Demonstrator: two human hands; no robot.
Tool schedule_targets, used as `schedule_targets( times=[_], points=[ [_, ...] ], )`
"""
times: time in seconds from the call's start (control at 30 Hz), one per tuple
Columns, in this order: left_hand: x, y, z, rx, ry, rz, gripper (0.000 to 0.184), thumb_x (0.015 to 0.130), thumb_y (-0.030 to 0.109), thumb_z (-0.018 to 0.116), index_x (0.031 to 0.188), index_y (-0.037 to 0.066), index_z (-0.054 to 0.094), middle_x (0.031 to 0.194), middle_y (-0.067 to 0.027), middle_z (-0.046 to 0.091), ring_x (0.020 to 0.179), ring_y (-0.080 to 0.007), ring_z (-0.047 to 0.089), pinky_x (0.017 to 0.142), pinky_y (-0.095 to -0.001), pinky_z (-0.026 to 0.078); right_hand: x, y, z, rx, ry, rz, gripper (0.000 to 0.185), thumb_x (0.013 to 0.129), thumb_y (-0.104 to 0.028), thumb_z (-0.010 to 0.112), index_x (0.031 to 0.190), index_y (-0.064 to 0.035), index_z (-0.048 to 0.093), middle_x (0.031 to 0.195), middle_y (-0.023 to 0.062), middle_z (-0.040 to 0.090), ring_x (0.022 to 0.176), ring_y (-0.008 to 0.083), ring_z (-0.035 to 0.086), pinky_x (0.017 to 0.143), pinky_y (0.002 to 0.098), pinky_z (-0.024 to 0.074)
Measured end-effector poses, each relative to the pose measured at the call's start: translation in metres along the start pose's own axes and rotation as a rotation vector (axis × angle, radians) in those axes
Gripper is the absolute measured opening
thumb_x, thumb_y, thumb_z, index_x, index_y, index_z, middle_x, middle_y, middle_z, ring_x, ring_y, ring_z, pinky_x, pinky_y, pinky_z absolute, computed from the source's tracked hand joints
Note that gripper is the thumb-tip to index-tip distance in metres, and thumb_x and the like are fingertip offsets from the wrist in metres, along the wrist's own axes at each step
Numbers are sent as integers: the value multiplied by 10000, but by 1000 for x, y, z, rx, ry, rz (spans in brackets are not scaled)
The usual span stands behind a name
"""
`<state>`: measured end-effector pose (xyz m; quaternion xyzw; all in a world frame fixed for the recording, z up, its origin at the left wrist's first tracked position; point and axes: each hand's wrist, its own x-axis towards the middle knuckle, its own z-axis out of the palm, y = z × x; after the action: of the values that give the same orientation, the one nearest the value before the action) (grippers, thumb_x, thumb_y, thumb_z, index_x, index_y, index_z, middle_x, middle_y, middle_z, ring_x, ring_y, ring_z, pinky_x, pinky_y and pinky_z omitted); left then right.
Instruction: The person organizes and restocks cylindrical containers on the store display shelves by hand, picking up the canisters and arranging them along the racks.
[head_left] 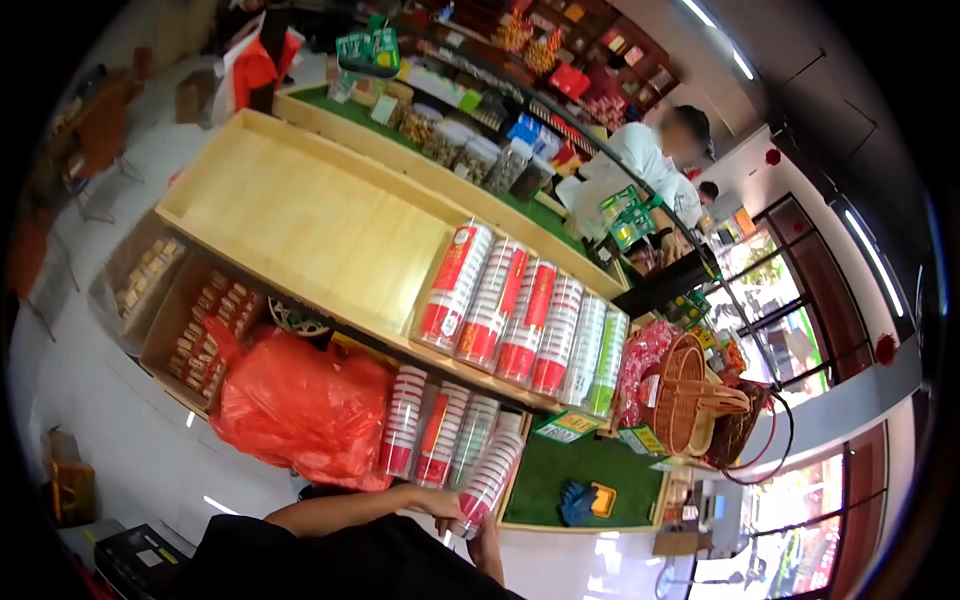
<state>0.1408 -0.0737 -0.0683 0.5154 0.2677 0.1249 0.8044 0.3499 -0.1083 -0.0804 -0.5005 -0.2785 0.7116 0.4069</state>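
A clear sleeve of stacked red-and-white cups (490,478) is held tilted in front of my body. My left hand (442,505) has its fingers closed at the sleeve's lower end. On the other side of that end, my right hand (484,545) is wrapped round it, partly hidden by the sleeve. Just left of it, more cup sleeves (440,435) stand on the lower level of the wooden stand. Above them, a row of similar sleeves (535,325), mostly red and white with a green one at the right, occupies the upper wooden tray (300,195).
A bulging red plastic bag (305,400) sits left of the lower sleeves, beside a cardboard box of small packs (212,330). Wicker baskets (682,395) stand at the right, above a green mat (550,470) with dark gloves (576,502). Behind the jars (478,158) is another person (645,155).
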Motion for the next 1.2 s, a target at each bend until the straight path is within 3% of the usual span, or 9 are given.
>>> schedule_targets(
  times=[0.2,0.23,0.37,0.4,0.43,0.53,0.7,0.87,1.2],
  points=[
    [-101,38,-20,480,-159,96,383,939,329,512,793,38,714,736,-61,700,679,-151,673,677,-282,515,-50,-12,93,-166,-53,-30,590,883,-206,627,1361,-17,339,1304,110,489,1190,229,492,976,369,421],
    [-105,19,-25,524,-217,199,380,942,341,509,833,44,719,783,-75,706,729,-160,670,672,-291,512,-53,-13,107,-237,-66,-36,625,860,-185,652,1368,-15,330,1308,112,482,1199,228,484,984,365,414],
    [-189,19,-22,615,-148,11,360,966,332,470,1124,55,636,1026,-171,665,1030,-264,618,912,-370,449,-64,-14,173,-510,-133,-70,776,774,-117,732,1417,-1,312,1318,117,457,1212,229,457,1037,359,363],
    [-197,11,-21,585,-225,58,370,980,304,443,1228,60,565,1150,-185,614,1151,-306,544,1014,-397,381,-63,-12,179,-651,-164,-109,769,762,-102,743,1406,0,335,1305,117,458,1209,228,455,1031,354,369],
    [-204,0,-18,576,-245,47,370,980,304,443,1228,60,565,1150,-185,614,1151,-306,544,1014,-397,381,-59,-12,184,-791,-204,-148,763,749,-87,755,1396,1,359,1292,117,459,1205,227,454,1026,350,374],
    [-212,-17,-16,496,-81,404,334,993,268,399,1181,35,548,1180,-206,578,1125,-328,546,965,-406,417,-54,-26,224,-838,-248,-154,679,744,-101,768,1341,-19,454,1273,133,469,1209,248,449,1013,359,395],
    [-226,6,-27,651,-19,236,390,973,289,450,1300,77,473,1326,-188,471,1256,-342,429,1047,-452,347,-38,-38,233,-1085,-331,-428,548,740,-150,757,1241,-43,564,1286,144,472,1232,279,445,1022,384,381],
    [-257,61,-26,842,198,-30,511,921,306,541,1379,128,399,1461,-179,288,1361,-406,249,1084,-571,256,-19,-49,250,-924,-373,-520,375,751,-127,720,1121,-93,668,1312,157,481,1223,325,429,1024,421,363],
    [-261,110,-5,964,429,127,490,883,215,549,1326,39,436,1346,-249,390,1271,-438,355,1071,-517,288,-8,-92,259,-832,-517,-767,297,724,-122,693,1017,-72,695,1245,182,531,1151,352,471,978,463,370]
  ],
)
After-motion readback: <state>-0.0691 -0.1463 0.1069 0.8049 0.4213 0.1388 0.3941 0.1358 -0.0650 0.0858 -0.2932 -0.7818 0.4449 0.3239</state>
